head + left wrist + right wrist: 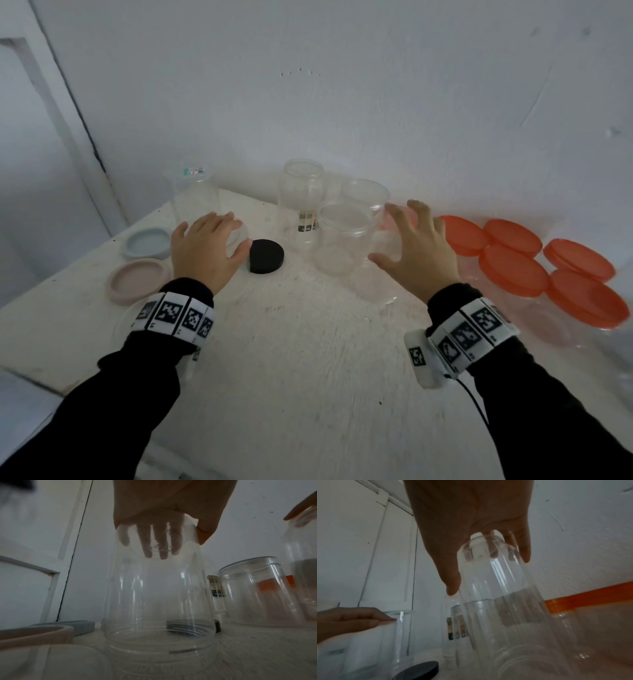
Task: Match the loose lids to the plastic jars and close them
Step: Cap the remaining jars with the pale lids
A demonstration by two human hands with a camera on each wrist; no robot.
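My left hand (205, 246) grips the top of a clear plastic jar (159, 601) that stands on the white table (308, 359) with its threaded mouth down. Its fingers lie over the jar's end and the thumb presses the side. A black lid (266, 256) lies just right of that jar. My right hand (414, 246) grips the upper end of a second clear jar (505, 608), fingers spread round it; this jar leans in the right wrist view. A blue-grey lid (147, 243) and a pink lid (137, 279) lie at the left.
Three open clear jars (346, 236) stand at the back centre, one with a label (301, 192). Several orange-lidded jars (513, 270) crowd the right side. A tall clear container (195, 195) stands behind my left hand. The wall runs close behind; the table's left edge is near the lids.
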